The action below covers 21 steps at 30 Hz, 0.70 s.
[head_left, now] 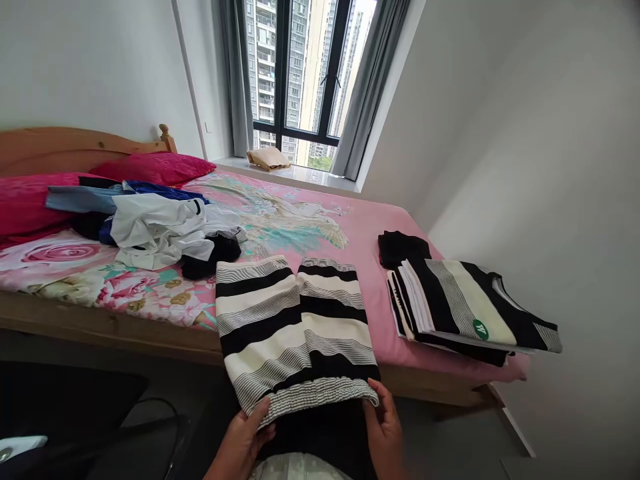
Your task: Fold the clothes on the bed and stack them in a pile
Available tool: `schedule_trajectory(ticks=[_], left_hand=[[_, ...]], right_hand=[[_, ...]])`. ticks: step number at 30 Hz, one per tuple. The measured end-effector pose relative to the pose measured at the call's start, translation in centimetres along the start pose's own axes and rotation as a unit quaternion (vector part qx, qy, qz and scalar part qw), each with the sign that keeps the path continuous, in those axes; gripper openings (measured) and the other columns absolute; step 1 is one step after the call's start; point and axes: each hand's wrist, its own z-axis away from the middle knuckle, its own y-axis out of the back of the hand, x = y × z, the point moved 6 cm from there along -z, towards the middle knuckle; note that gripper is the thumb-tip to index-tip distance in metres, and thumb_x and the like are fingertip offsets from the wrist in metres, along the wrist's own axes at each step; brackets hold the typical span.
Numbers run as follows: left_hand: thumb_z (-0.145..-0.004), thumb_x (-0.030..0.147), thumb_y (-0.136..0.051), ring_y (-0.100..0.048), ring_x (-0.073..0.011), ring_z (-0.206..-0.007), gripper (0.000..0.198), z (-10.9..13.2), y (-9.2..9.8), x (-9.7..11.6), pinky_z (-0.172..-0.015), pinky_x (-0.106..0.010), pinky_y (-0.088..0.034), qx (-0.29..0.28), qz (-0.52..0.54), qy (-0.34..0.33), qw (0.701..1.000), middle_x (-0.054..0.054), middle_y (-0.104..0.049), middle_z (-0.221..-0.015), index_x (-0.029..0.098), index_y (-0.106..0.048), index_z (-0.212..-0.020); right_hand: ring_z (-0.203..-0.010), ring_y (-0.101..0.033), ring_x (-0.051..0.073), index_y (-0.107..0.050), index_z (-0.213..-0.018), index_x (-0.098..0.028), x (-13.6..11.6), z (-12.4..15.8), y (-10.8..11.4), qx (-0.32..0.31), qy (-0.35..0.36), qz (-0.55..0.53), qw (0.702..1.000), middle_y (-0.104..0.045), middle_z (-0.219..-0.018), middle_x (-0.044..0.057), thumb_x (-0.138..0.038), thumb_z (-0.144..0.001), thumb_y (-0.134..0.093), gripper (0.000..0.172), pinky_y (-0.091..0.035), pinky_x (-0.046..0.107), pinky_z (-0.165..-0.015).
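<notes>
A pair of striped shorts (280,327) in black, cream and grey lies partly on the bed, its legs pointing away from me. The elastic waistband hangs over the bed's near edge toward my lap. At the left end of that waistband, my left hand (245,433) pinches the cloth between thumb and fingers. My right hand (384,423) grips the opposite end the same way. Between the hands the band is spread wide, and its lower edge curves slightly.
Left on the bed is a loose heap of clothes (160,230) by red pillows (155,168). A folded stack of garments (465,300) sits at the right edge, with a folded black garment (403,248) behind it. A brown package (269,159) rests on the windowsill.
</notes>
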Motion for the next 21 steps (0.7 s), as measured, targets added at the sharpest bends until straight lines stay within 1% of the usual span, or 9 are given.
schedule_trajectory(ticks=[2, 7, 10, 12, 14, 16, 18, 19, 21], left_hand=[[-0.058, 0.039, -0.083, -0.059, -0.0123, -0.06, 0.043, 1.0, 0.0, 1.1, -0.054, -0.023, -0.05, 0.016, -0.025, -0.03, 0.999, 0.0, -0.066, -0.075, 0.015, -0.062, -0.087], [-0.057, 0.036, -0.084, -0.062, -0.0195, -0.089, 0.05, 1.9, -0.9, 2.7, -0.068, -0.028, -0.054, 0.006, -0.022, -0.058, 0.998, -0.003, -0.068, -0.096, 0.018, -0.06, -0.097], [-0.055, 0.035, -0.084, -0.061, -0.0157, -0.074, 0.05, 1.5, -1.2, 3.2, -0.06, -0.026, -0.053, 0.011, -0.016, -0.073, 0.997, -0.001, -0.067, -0.086, 0.017, -0.057, -0.094], [-0.056, 0.036, -0.084, -0.055, -0.0099, -0.059, 0.049, 1.2, -1.2, 3.5, -0.05, -0.021, -0.047, 0.015, -0.011, -0.097, 0.995, 0.003, -0.063, -0.076, 0.017, -0.056, -0.092], [-0.059, 0.036, -0.082, -0.046, -0.0056, -0.05, 0.043, 1.0, -1.2, 3.8, -0.044, -0.019, -0.04, -0.002, -0.002, -0.112, 0.994, 0.006, -0.057, -0.069, 0.017, -0.055, -0.087], [-0.062, 0.037, -0.081, -0.044, -0.0044, -0.048, 0.04, 0.9, -1.1, 3.7, -0.044, -0.019, -0.04, -0.019, 0.0, -0.107, 0.994, 0.007, -0.054, -0.069, 0.017, -0.055, -0.086], [-0.064, 0.037, -0.079, -0.051, -0.0062, -0.055, 0.044, 0.7, -0.7, 3.9, -0.051, -0.02, -0.046, -0.028, -0.006, -0.117, 0.993, 0.005, -0.057, -0.075, 0.018, -0.055, -0.095], [-0.064, 0.037, -0.079, -0.056, -0.0083, -0.061, 0.053, 0.6, -0.5, 4.1, -0.056, -0.021, -0.049, -0.027, -0.014, -0.137, 0.99, 0.003, -0.06, -0.082, 0.02, -0.053, -0.107], [-0.063, 0.035, -0.08, -0.063, -0.0134, -0.076, 0.079, 0.3, 0.1, 5.0, -0.067, -0.024, -0.052, -0.021, -0.053, -0.207, 0.977, -0.001, -0.063, -0.098, 0.027, -0.04, -0.13]], right_hand=[[-0.108, -0.06, 0.023, -0.056, -0.119, -0.02, 0.1, 0.1, -0.2, -0.011, 0.014, 0.007, 1.0, -0.061, -0.121, 0.009, -0.046, -0.082, -0.058, 0.045, -0.048, 0.033, -0.092], [-0.105, -0.059, 0.023, -0.058, -0.117, -0.023, -0.5, 0.1, -0.7, -0.035, 0.092, 0.107, 0.989, -0.062, -0.116, 0.008, -0.036, -0.086, -0.054, 0.034, -0.047, 0.038, -0.092], [-0.106, -0.054, 0.026, -0.062, -0.11, -0.024, -2.1, 0.1, -0.4, -0.016, 0.185, 0.184, 0.965, -0.059, -0.113, 0.009, -0.035, -0.087, -0.054, 0.026, -0.044, 0.044, -0.092], [-0.115, -0.048, 0.029, -0.063, -0.105, -0.024, -3.3, 0.1, -0.2, -0.006, 0.235, 0.228, 0.945, -0.055, -0.119, 0.011, -0.035, -0.086, -0.057, 0.023, -0.041, 0.049, -0.094], [-0.124, -0.04, 0.03, -0.061, -0.105, -0.024, -4.3, -0.1, -0.4, -0.037, 0.261, 0.25, 0.932, -0.052, -0.126, 0.01, -0.033, -0.087, -0.057, 0.02, -0.037, 0.052, -0.099], [-0.123, -0.043, 0.028, -0.056, -0.106, -0.024, -5.1, -0.3, -0.8, -0.084, 0.278, 0.25, 0.924, -0.056, -0.121, 0.008, -0.029, -0.088, -0.055, 0.019, -0.032, 0.055, -0.104], [-0.111, -0.052, 0.024, -0.053, -0.109, -0.024, -5.7, -0.7, -1.0, -0.107, 0.287, 0.243, 0.92, -0.061, -0.112, 0.006, -0.026, -0.09, -0.052, 0.019, -0.028, 0.056, -0.106], [-0.107, -0.054, 0.023, -0.052, -0.111, -0.024, -6.0, -0.8, -1.1, -0.108, 0.291, 0.24, 0.92, -0.061, -0.109, 0.006, -0.025, -0.09, -0.051, 0.021, -0.028, 0.056, -0.106], [-0.105, -0.055, 0.022, -0.05, -0.118, -0.025, -6.8, -1.2, -1.2, -0.107, 0.293, 0.237, 0.92, -0.061, -0.11, 0.006, -0.024, -0.092, -0.049, 0.027, -0.032, 0.054, -0.104]])
